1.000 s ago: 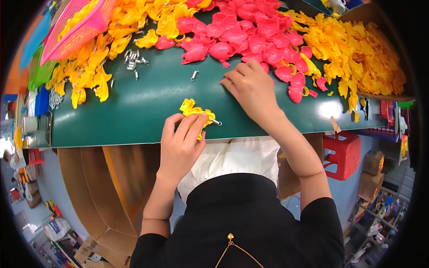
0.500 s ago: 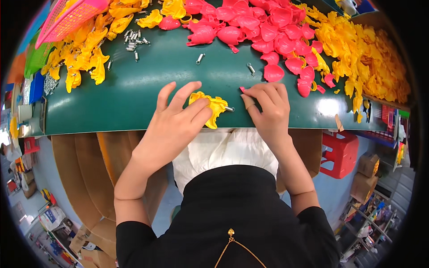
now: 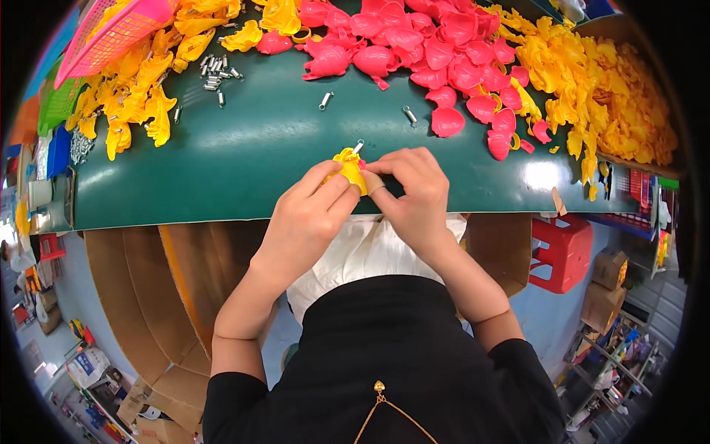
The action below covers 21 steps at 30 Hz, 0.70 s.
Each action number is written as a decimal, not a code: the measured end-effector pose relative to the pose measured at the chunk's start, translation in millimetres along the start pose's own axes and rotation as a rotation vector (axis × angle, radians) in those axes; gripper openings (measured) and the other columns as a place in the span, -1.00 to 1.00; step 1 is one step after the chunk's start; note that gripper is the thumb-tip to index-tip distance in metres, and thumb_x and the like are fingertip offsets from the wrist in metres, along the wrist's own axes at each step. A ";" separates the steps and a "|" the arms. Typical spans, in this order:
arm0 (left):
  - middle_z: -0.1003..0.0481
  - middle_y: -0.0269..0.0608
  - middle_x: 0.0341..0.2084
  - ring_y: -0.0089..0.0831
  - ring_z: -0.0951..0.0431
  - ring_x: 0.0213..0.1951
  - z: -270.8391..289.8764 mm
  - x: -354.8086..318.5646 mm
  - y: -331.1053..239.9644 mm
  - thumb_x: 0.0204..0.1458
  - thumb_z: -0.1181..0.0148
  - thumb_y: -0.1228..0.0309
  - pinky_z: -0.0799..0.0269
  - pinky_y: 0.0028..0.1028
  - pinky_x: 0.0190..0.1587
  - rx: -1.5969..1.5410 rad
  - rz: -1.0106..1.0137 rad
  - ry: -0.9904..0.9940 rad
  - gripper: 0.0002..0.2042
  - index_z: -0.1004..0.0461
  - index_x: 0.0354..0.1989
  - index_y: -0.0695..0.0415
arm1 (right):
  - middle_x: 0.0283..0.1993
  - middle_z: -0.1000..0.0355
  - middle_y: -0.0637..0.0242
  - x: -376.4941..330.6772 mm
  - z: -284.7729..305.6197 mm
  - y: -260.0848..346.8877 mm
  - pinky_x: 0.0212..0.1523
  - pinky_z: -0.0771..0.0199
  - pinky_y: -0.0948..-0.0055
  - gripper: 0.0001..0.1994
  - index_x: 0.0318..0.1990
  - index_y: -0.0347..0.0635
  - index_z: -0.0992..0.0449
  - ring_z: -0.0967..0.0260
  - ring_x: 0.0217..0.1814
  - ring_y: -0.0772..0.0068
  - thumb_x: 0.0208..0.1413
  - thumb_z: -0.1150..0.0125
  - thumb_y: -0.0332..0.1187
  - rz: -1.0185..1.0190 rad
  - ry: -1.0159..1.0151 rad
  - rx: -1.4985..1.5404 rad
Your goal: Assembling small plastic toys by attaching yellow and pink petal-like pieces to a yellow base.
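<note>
Near the table's front edge, my left hand (image 3: 310, 206) is closed on a yellow plastic part (image 3: 349, 176), a thin curved shell. A small metal spring (image 3: 359, 146) sticks out from its far end. My right hand (image 3: 414, 189) pinches a small pink plastic piece (image 3: 362, 165), held against the right side of the yellow part. Fingertips cover most of both pieces, so I cannot tell how they fit together. Beyond my hands, two loose springs lie on the green table (image 3: 259, 163): one spring (image 3: 326, 101) farther left, another spring (image 3: 410, 116) farther right.
A heap of pink shells (image 3: 451, 66) lies at the back middle. Yellow parts pile up at left (image 3: 133, 96) and right (image 3: 562, 66), beside a small spring pile (image 3: 214, 72). A pink basket (image 3: 111, 37) stands back left. Below the edge are a cardboard box (image 3: 133, 281) and a red stool (image 3: 562, 255).
My right hand has brought the small pink piece leftward to the yellow part. My left hand has turned the part, so its spring now points away from me instead of rightward.
</note>
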<state>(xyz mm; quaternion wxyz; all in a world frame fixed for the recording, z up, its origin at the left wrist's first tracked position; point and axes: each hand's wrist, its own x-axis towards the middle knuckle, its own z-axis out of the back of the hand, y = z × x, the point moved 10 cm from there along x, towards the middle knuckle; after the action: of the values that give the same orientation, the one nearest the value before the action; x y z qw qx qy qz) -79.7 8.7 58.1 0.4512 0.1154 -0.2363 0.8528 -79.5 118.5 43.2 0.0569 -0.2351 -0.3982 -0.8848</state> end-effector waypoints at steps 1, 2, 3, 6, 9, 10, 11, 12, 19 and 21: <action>-0.45 -0.23 -0.34 -0.26 -0.50 -0.05 0.7 0.3 0.3 -0.26 -0.22 0.61 -0.54 -0.41 -0.14 0.005 -0.001 -0.002 -0.79 -0.52 -0.35 0.23 | -0.40 -0.47 0.33 -1.4 -0.9 2.5 -0.36 -0.37 0.40 -0.88 -0.41 -0.21 -0.57 -0.37 -0.31 0.30 -0.17 -0.38 -0.53 0.001 0.003 -0.043; -0.45 -0.23 -0.35 -0.26 -0.50 -0.06 1.7 1.3 0.0 -0.26 -0.22 0.61 -0.54 -0.42 -0.15 0.009 -0.006 -0.006 -0.79 -0.52 -0.35 0.23 | -0.39 -0.47 0.33 -2.9 -1.5 5.2 -0.35 -0.39 0.39 -0.87 -0.40 -0.21 -0.57 -0.37 -0.29 0.28 -0.17 -0.39 -0.52 0.002 0.003 -0.090; -0.45 -0.23 -0.35 -0.26 -0.50 -0.06 2.7 5.1 -2.6 -0.26 -0.22 0.61 -0.54 -0.42 -0.15 -0.005 -0.024 -0.018 -0.79 -0.52 -0.35 0.23 | -0.39 -0.47 0.33 -5.4 0.7 3.5 -0.35 -0.39 0.39 -0.87 -0.40 -0.21 -0.57 -0.37 -0.29 0.28 -0.17 -0.39 -0.52 0.002 -0.008 -0.114; -0.47 -0.24 -0.33 -0.24 -0.50 -0.07 4.6 4.6 -2.8 -0.23 -0.19 0.56 -0.54 -0.42 -0.15 0.029 -0.053 0.050 -0.76 -0.54 -0.30 0.22 | -0.25 -0.45 0.34 -12.3 1.3 20.9 -0.22 -0.43 0.31 -0.81 -0.31 -0.18 -0.58 -0.35 -0.16 0.19 -0.14 -0.39 -0.44 0.150 0.031 -0.192; -0.48 -0.25 -0.32 -0.22 -0.48 -0.05 5.2 4.4 -4.1 -0.22 -0.18 0.55 -0.50 -0.29 -0.04 -0.006 -0.019 0.060 -0.77 -0.55 -0.30 0.21 | -0.26 -0.44 0.34 -1.7 20.4 20.7 -0.08 -0.38 0.27 -0.80 -0.23 -0.13 -0.60 -0.34 -0.13 0.18 -0.07 -0.36 -0.39 0.103 0.097 -0.162; -0.48 -0.24 -0.31 -0.20 -0.45 -0.03 10.6 6.7 -10.3 -0.22 -0.19 0.55 -0.45 -0.22 0.00 0.077 -0.080 0.059 -0.76 -0.54 -0.29 0.21 | -0.26 -0.44 0.33 4.4 21.8 13.5 -0.03 -0.35 0.27 -0.78 -0.20 -0.11 -0.61 -0.34 -0.13 0.19 -0.05 -0.35 -0.37 0.084 0.182 -0.058; -0.49 -0.24 -0.30 -0.18 -0.43 -0.01 13.9 7.4 -15.4 -0.22 -0.20 0.56 -0.41 -0.15 0.04 0.162 -0.136 0.057 -0.76 -0.54 -0.28 0.21 | -0.26 -0.43 0.32 11.1 24.7 6.1 0.02 -0.31 0.27 -0.76 -0.16 -0.08 -0.61 -0.34 -0.12 0.19 -0.04 -0.35 -0.35 0.067 0.268 0.048; -0.49 -0.24 -0.30 -0.18 -0.43 -0.01 12.9 3.3 -18.7 -0.22 -0.20 0.56 -0.41 -0.15 0.04 0.159 -0.160 0.044 -0.76 -0.54 -0.28 0.21 | -0.24 -0.46 0.30 22.6 43.0 -12.6 0.05 -0.30 0.31 -0.79 -0.19 -0.08 -0.62 -0.36 -0.09 0.22 -0.03 -0.34 -0.36 -0.006 0.257 -0.053; -0.49 -0.14 -0.21 0.00 -0.36 0.02 4.0 -9.7 13.1 -0.26 -0.24 0.70 -0.41 -0.15 -0.01 0.026 0.225 -0.185 -0.73 -0.48 -0.31 0.24 | -0.12 -0.48 0.25 133.6 210.5 -166.2 0.10 -0.34 0.30 -0.80 -0.16 -0.09 -0.62 -0.33 0.10 0.11 0.03 -0.21 -0.46 -0.143 -0.297 -0.732; -0.49 -0.14 -0.21 0.00 -0.37 0.01 -1.9 -9.2 13.6 -0.26 -0.25 0.69 -0.41 -0.15 0.00 0.029 0.189 -0.187 -0.74 -0.49 -0.31 0.25 | 0.00 -0.42 0.32 156.6 186.2 -171.4 0.19 -0.29 0.23 -0.76 -0.20 0.01 -0.64 -0.16 0.25 0.07 -0.05 -0.26 -0.49 0.110 -0.051 -0.953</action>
<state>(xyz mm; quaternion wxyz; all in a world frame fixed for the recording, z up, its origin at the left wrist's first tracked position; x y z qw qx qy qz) -85.6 -3.4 48.7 0.3430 0.1779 -0.2749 0.8804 -198.1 384.2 105.7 -0.0203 -0.2776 0.0636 -0.9584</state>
